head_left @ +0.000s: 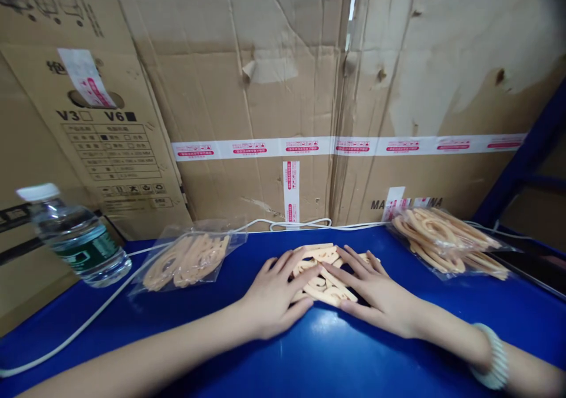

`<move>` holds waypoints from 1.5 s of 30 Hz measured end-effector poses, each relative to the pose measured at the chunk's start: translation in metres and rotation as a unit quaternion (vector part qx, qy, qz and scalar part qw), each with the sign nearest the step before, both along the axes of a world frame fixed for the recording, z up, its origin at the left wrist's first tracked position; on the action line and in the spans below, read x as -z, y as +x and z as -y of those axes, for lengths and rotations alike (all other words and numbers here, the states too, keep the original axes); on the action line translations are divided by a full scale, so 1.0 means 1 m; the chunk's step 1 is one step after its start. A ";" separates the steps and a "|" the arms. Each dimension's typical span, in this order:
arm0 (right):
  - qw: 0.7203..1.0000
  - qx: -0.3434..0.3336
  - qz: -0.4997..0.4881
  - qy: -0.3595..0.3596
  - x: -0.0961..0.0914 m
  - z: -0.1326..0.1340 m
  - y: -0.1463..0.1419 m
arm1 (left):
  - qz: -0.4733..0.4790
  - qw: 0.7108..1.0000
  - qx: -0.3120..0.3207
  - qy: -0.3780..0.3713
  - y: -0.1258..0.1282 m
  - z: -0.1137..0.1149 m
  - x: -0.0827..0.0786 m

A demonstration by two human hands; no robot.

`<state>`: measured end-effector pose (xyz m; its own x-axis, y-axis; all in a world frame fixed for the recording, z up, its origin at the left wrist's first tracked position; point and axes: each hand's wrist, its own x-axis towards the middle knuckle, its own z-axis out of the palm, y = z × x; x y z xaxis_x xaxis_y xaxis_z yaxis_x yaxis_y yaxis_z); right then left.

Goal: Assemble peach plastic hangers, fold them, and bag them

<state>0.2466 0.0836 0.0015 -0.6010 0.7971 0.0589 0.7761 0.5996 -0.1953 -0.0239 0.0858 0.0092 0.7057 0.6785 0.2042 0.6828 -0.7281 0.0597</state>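
A small pile of flat peach-coloured plastic pieces point(325, 268) lies in the middle of the blue table point(309, 351). My left hand point(274, 298) rests on the pile's left side with its fingers stretched flat over the pieces. My right hand point(375, 295) lies on the pile's right side, fingers also spread flat. Both palms face down and press on or cup the loose pieces between them. Neither hand grips a single piece.
A clear bag of the same pieces point(188, 259) lies at the left, another fuller bag point(446, 239) at the right. A water bottle point(77, 239) lies on its side far left. A white cable point(110, 301) runs along the table's back. Cardboard boxes point(287, 91) wall the back.
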 end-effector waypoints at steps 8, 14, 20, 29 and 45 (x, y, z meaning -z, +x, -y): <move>0.997 0.060 -0.035 0.045 0.010 -0.068 -0.025 | 0.025 0.999 -0.022 0.043 -0.006 -0.070 0.001; 0.989 0.060 -0.078 0.107 0.009 -0.074 -0.033 | 0.066 0.994 -0.014 0.086 -0.004 -0.087 -0.002; 0.974 0.100 -0.125 0.163 0.011 -0.072 -0.034 | 0.080 0.989 -0.010 0.120 0.010 -0.090 -0.011; 0.950 0.075 -0.240 0.184 0.001 -0.063 -0.045 | 0.074 0.986 -0.026 0.146 0.030 -0.083 -0.018; 0.833 0.082 -0.487 -0.251 -0.023 0.034 -0.061 | 0.197 0.978 -0.027 0.058 0.004 0.039 -0.013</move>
<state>0.1856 0.0498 0.0246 -0.3430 0.9351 0.0894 0.1675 0.1545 -0.9737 -0.0197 0.0470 0.0226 0.5206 0.6689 0.5306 0.6609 -0.7092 0.2457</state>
